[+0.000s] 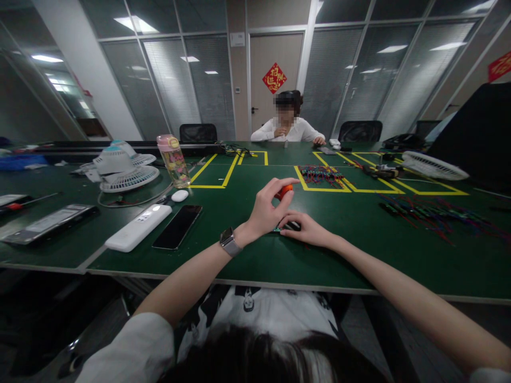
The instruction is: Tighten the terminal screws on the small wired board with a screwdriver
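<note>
My left hand (266, 206), wearing a watch on its wrist, is closed around a screwdriver (286, 190); only its orange-red handle end shows between the thumb and fingers, and the shaft is hidden. Just below and to the right, my right hand (308, 230) rests low at the table with its fingers closed on the edge of a small circuit board (276, 230). A greenish edge of the board shows beside the fingertips, and a dark part lies under the fingers. Most of the board is covered by the hands.
Left of my hands lie a black phone (178, 227), a white power bank (139, 227), a bottle (174, 162) and white fans (126, 170). Bundles of wired boards (323, 176) lie within yellow tape, and more wired boards (435, 211) sit at right. A person (287, 125) sits opposite.
</note>
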{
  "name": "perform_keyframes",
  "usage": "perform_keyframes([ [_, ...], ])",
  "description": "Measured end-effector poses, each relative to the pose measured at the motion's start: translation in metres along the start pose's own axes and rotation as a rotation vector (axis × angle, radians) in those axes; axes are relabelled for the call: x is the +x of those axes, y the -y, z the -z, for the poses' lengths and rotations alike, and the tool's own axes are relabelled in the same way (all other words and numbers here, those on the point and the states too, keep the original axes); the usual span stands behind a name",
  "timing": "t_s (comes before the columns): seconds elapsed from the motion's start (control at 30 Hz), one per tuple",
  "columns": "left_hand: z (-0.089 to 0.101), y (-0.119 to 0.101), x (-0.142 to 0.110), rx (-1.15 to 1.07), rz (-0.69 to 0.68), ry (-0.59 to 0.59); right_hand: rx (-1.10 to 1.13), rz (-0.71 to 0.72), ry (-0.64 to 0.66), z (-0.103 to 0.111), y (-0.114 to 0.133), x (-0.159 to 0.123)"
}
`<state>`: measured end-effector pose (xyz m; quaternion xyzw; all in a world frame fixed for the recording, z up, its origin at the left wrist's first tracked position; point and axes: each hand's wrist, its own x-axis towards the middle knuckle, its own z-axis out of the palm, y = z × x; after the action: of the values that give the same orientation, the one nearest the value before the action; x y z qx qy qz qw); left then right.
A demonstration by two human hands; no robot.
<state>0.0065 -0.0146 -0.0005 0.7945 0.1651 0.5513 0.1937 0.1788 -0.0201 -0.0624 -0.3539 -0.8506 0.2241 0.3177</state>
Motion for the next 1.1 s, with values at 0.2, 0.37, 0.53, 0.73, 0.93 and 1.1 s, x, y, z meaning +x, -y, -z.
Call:
perform_keyframes([
  [0.2,0.0,-0.0002,0.0,-0.003,0.0,0.002,0.001,0.002,-0.005,0.0004,0.0004,0.0],
  [0.37,-0.0001,-0.0002,-0.0002,-0.002,0.002,0.005,0.001,0.002,-0.006,0.0,-0.0006,0.0001],
  [0.53,-0.0003,-0.0002,-0.0001,-0.005,-0.003,0.001,0.001,-0.002,-0.005,0.0,-0.0006,0.0006],
  [0.73,-0.0008,-0.0004,-0.0005,-0.017,0.004,0.007,-0.002,-0.004,-0.001,0.0004,0.0004,0.0006],
  [0.93,-0.0008,-0.0009,-0.0003,-0.006,0.004,0.003,0.0,-0.003,0.002,0.0004,-0.0005,0.0003],
  [1.1,-0.0011,-0.001,0.0,-0.013,-0.004,0.003,0.0,0.001,-0.003,0.0001,-0.0018,0.0008],
])
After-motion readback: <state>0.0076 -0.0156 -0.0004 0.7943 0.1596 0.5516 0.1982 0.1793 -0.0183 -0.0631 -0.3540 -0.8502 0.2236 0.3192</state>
